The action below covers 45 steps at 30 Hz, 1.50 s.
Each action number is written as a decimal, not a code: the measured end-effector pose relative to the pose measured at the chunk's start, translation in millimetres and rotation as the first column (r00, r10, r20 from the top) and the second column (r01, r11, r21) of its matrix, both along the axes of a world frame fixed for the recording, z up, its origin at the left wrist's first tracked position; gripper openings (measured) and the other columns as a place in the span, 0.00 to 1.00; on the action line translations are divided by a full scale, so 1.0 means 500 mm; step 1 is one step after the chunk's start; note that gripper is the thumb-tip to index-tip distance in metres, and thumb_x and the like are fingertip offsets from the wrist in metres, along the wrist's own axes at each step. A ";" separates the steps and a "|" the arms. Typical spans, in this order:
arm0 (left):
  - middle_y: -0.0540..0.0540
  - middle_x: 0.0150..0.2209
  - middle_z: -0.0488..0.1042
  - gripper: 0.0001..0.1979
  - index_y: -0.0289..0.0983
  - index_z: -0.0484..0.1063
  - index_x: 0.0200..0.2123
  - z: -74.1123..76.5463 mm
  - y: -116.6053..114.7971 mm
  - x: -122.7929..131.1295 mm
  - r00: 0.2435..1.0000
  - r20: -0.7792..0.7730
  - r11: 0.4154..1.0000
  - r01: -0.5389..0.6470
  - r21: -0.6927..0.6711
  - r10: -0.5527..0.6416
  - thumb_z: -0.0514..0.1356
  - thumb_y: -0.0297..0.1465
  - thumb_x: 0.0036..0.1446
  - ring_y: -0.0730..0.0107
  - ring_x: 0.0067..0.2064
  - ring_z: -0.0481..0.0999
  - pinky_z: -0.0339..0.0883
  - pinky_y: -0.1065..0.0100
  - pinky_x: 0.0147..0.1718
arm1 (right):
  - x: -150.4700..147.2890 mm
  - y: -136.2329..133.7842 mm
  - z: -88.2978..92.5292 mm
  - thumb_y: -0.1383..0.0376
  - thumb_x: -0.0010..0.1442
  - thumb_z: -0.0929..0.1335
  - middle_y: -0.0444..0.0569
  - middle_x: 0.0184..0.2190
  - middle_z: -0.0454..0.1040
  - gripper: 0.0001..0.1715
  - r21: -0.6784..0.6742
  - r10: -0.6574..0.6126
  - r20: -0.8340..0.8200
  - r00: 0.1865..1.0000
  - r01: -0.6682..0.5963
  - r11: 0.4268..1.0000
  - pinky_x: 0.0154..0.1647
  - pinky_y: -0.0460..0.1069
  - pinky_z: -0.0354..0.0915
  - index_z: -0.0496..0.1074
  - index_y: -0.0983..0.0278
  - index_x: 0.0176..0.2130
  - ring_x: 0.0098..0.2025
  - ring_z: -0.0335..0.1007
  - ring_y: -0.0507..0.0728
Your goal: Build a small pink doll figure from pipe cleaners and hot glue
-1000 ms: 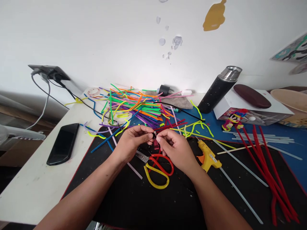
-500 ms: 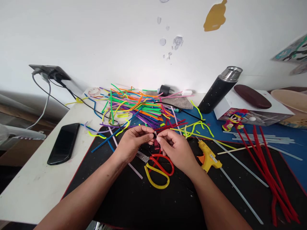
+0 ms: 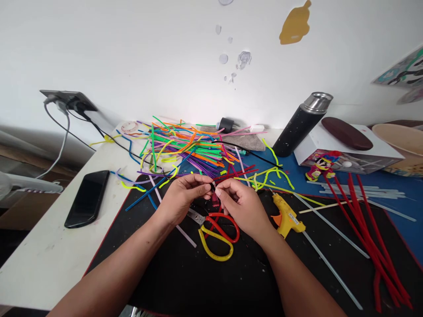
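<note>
My left hand [image 3: 181,198] is closed in a pinch on a small black piece [image 3: 213,187], too small to identify, with a tiny pale spot on it. Just beside it, my right hand [image 3: 243,206] has thumb and forefinger pinched together at the piece's right side; what they hold is hidden. Beneath the fingers shows a dark pink object [image 3: 215,200], partly covered. Below the hands, scissors [image 3: 216,257] with one red and one yellow handle lie on the black mat [image 3: 198,286]. A yellow glue gun [image 3: 287,215] rests to the right of my right hand.
Behind my hands spreads a heap of coloured pipe cleaners [image 3: 185,147]. A phone [image 3: 87,198] lies at left. Red pipe cleaners [image 3: 373,233], glue sticks [image 3: 330,264] and a small panda figure [image 3: 322,166] are at right. A black flask [image 3: 302,125] leans by a white box [image 3: 350,145].
Almost nothing differs. Both hands keep the same pinch over the mat, and the whole view has shifted very slightly.
</note>
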<state>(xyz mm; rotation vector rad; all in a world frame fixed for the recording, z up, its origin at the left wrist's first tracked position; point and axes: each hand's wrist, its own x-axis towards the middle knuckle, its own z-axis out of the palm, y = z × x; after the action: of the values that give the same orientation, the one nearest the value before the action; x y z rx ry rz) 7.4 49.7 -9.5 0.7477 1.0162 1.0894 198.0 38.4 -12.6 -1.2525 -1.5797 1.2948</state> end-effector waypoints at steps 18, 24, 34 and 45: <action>0.47 0.27 0.82 0.17 0.34 0.86 0.32 0.006 0.002 0.003 1.000 -0.005 1.000 0.006 -0.020 -0.007 0.82 0.36 0.40 0.74 0.26 0.78 0.74 0.73 0.30 | -0.001 0.000 -0.002 0.59 0.70 0.68 0.42 0.27 0.75 0.09 0.002 0.006 0.039 0.999 -0.006 1.000 0.25 0.46 0.67 0.76 0.61 0.42 0.25 0.71 0.52; 0.47 0.27 0.82 0.16 0.34 0.86 0.33 0.004 0.000 0.002 1.000 -0.006 1.000 0.010 -0.009 -0.010 0.81 0.35 0.41 0.74 0.27 0.78 0.74 0.73 0.31 | -0.002 -0.001 0.001 0.59 0.69 0.68 0.42 0.26 0.74 0.09 0.004 0.005 0.044 0.999 -0.006 1.000 0.25 0.47 0.67 0.76 0.61 0.41 0.24 0.71 0.53; 0.46 0.28 0.82 0.16 0.34 0.86 0.33 0.003 0.002 0.003 1.000 -0.007 1.000 -0.004 -0.015 0.004 0.81 0.35 0.40 0.73 0.26 0.78 0.74 0.72 0.30 | -0.003 -0.002 0.004 0.58 0.70 0.68 0.42 0.26 0.74 0.09 0.000 0.004 0.050 0.999 -0.004 1.000 0.25 0.47 0.67 0.76 0.60 0.40 0.24 0.71 0.53; 0.46 0.29 0.82 0.14 0.34 0.85 0.33 -0.004 0.002 -0.003 0.999 -0.047 0.999 0.020 0.024 -0.019 0.80 0.35 0.45 0.72 0.28 0.78 0.74 0.71 0.32 | -0.001 -0.001 0.002 0.59 0.70 0.68 0.42 0.26 0.74 0.09 0.018 -0.005 0.051 0.999 0.004 1.000 0.25 0.47 0.68 0.76 0.60 0.41 0.24 0.72 0.53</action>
<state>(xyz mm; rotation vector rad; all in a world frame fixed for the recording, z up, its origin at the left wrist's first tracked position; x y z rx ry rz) 5.7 50.5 -11.7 0.8047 1.0342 1.0736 197.2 37.9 -11.5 -1.2868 -1.6196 1.2525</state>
